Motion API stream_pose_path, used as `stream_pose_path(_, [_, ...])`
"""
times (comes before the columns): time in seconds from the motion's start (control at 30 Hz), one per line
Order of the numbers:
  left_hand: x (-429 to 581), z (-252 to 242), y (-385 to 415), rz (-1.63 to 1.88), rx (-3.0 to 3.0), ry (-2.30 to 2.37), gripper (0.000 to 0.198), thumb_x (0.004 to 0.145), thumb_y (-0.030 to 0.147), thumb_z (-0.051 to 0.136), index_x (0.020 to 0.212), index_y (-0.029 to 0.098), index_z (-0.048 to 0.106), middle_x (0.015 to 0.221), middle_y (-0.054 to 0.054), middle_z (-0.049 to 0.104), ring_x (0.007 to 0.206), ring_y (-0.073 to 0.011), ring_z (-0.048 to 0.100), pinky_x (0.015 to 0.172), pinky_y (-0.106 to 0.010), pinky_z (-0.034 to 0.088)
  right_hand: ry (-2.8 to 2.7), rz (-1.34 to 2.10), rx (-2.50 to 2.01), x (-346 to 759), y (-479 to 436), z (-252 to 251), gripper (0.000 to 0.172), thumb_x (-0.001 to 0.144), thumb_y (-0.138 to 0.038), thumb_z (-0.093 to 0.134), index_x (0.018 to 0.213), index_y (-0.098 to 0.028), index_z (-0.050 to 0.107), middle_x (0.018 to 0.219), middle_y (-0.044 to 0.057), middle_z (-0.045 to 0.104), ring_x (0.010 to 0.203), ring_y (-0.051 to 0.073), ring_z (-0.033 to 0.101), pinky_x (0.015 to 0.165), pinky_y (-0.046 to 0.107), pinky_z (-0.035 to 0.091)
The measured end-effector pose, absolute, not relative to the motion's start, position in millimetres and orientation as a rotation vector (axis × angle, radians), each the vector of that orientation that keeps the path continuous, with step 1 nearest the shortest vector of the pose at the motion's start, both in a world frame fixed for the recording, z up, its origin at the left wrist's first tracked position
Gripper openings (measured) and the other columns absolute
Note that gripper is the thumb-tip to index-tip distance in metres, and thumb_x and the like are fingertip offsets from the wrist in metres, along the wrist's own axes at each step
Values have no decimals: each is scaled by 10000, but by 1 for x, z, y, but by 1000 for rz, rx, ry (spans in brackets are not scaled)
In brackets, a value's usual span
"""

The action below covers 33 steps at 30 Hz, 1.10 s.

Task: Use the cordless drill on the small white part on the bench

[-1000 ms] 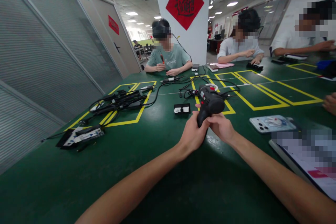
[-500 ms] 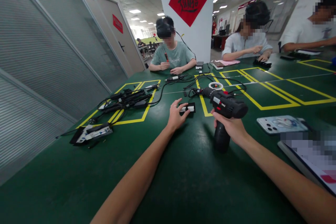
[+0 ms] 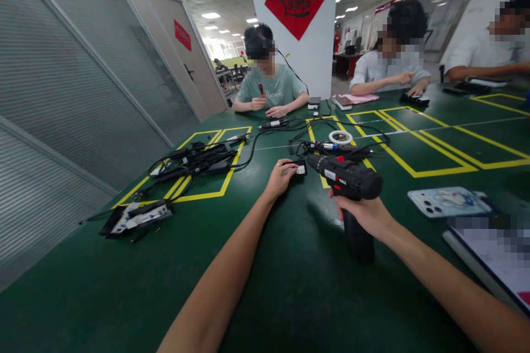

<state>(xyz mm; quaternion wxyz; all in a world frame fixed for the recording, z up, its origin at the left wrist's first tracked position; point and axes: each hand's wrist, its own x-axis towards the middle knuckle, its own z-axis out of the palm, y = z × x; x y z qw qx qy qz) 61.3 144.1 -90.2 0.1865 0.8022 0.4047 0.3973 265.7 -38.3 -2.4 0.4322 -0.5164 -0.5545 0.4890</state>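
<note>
My right hand is wrapped round the grip of a black cordless drill with red switches. The drill's chuck points left, towards my left hand. With its fingers drawn together, my left hand grips a small flat black piece with a white block on it, low over the table. The fingers cover its left part. The drill's front end is close to this piece; whether they touch I cannot tell.
Tangled black cables and adapters lie left, near a black-and-white packet. Beyond the drill are a white ring and more tools. A phone and a notebook lie right. Co-workers sit across the green table.
The drill has turned and moved left, its chuck now nearer the small piece. My left fingers have closed in on the piece from a wider spread.
</note>
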Motion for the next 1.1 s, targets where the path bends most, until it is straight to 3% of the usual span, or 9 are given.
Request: stream_pose_path(1.1, [56,-89,145,1048,2213,1069,203,813,188,449,933,194,612,1130,-71,449,1138,-191,413,1016,-380,316,-1364,1303,-1411,250,-46,-10,140,736,-287,522,811,-185,581,505,-15,553,479,136,527,482,248,388])
